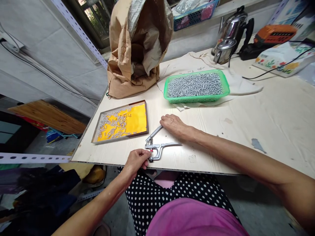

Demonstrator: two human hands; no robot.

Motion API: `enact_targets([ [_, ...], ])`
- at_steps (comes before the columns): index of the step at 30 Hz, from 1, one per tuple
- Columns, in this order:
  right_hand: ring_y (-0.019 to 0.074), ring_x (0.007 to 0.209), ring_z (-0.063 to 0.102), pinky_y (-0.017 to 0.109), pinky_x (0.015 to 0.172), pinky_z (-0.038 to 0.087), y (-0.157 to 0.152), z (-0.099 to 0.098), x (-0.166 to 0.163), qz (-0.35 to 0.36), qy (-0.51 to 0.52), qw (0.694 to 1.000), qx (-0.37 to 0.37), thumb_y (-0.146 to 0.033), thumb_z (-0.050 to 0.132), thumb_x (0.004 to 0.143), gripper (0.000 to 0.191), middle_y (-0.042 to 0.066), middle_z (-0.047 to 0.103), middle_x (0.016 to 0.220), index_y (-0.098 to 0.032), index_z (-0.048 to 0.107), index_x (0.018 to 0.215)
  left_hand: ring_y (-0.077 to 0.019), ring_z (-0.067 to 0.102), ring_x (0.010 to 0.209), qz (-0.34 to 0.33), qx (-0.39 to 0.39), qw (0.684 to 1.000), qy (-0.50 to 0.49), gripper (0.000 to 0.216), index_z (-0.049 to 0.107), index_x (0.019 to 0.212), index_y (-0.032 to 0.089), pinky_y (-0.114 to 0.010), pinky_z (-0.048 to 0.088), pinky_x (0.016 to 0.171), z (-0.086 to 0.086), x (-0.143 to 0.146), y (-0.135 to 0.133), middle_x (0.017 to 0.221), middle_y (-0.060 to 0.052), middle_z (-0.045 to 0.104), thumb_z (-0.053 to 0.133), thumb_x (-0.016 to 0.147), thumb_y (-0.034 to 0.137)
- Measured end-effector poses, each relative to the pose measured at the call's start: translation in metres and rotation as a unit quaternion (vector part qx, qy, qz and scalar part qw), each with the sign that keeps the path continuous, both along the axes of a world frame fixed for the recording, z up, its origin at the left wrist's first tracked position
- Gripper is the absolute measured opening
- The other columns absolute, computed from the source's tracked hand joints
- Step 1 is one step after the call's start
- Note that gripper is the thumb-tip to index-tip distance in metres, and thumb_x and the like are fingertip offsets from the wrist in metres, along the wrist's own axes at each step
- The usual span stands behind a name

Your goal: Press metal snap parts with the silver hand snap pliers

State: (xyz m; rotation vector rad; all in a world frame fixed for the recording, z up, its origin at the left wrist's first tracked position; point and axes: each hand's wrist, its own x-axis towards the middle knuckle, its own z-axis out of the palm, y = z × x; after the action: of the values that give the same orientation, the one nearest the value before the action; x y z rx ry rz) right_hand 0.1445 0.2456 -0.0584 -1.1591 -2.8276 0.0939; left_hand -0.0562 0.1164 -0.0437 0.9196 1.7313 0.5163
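Observation:
Silver hand pliers [157, 146] lie on the pale wooden table [246, 131] near its front edge. My right hand [173, 125] rests on the upper handle, fingers curled over it. My left hand [136, 160] is pinched at the pliers' jaw, holding something too small to make out. A brown-framed tray with a yellow bottom [137, 119] holds several small metal pieces to the left. A green basket [197, 86] full of the same small metal pieces stands farther back.
A crumpled brown paper sack [137, 49] stands at the back left. At the back right are a steel kettle [231, 32], a black cable [275, 68], an orange tool [274, 34] and a flowered packet [283, 59]. A white cloth [241, 83] lies under the basket.

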Motion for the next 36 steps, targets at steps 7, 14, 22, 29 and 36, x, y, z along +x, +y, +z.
enact_targets([
  [7,0.0247,0.091,0.05,0.036,0.075,0.036,-0.003,-0.001,0.002,-0.001,0.006,1.0,-0.005,-0.006,0.039,0.095,0.024,0.01,0.061,0.1,-0.018,0.059,0.093,-0.0068,0.046,0.037,-0.037,-0.069,0.996,0.037,0.018,0.06,0.075,0.011,-0.015,0.041,0.038,0.012,0.005,0.007,0.044,0.004,0.054,0.068,0.077,0.027],
  [14,0.0236,0.09,0.049,0.035,0.073,0.034,-0.009,-0.003,0.002,0.015,0.01,1.0,-0.004,-0.008,0.038,0.097,0.023,0.009,0.06,0.101,-0.019,0.058,0.093,-0.008,0.052,0.041,-0.069,-0.11,0.99,0.053,0.015,0.059,0.074,0.011,-0.017,0.049,0.043,0.015,0.006,0.003,0.048,0.003,0.057,0.068,0.077,0.023],
  [22,0.0249,0.094,0.05,0.036,0.077,0.034,-0.011,0.004,0.004,0.025,-0.01,1.0,0.011,-0.009,0.04,0.097,0.023,0.009,0.062,0.1,-0.018,0.06,0.094,-0.0083,0.049,0.043,-0.076,-0.088,0.991,0.072,0.017,0.058,0.068,0.012,-0.018,0.048,0.039,0.013,0.01,0.001,0.048,0.006,0.051,0.072,0.072,0.021],
  [29,0.0234,0.094,0.05,0.034,0.075,0.035,-0.01,0.016,0.002,0.028,-0.023,0.999,-0.025,-0.007,0.04,0.095,0.024,0.011,0.063,0.102,-0.015,0.063,0.096,-0.008,0.049,0.043,-0.063,-0.11,0.99,0.062,0.023,0.056,0.067,0.013,-0.02,0.051,0.043,0.012,0.012,0.001,0.046,0.006,0.05,0.074,0.07,0.026],
  [36,0.0342,0.107,0.044,0.05,0.094,0.029,-0.022,0.013,0.015,0.07,-0.002,0.997,-0.03,-0.068,0.063,0.075,0.064,0.014,0.061,0.107,-0.012,0.063,0.108,-0.0076,0.049,0.043,-0.06,-0.103,0.991,0.06,0.032,0.057,0.067,0.013,-0.019,0.05,0.042,0.015,0.013,0.0,0.047,0.006,0.051,0.08,0.064,0.036],
])
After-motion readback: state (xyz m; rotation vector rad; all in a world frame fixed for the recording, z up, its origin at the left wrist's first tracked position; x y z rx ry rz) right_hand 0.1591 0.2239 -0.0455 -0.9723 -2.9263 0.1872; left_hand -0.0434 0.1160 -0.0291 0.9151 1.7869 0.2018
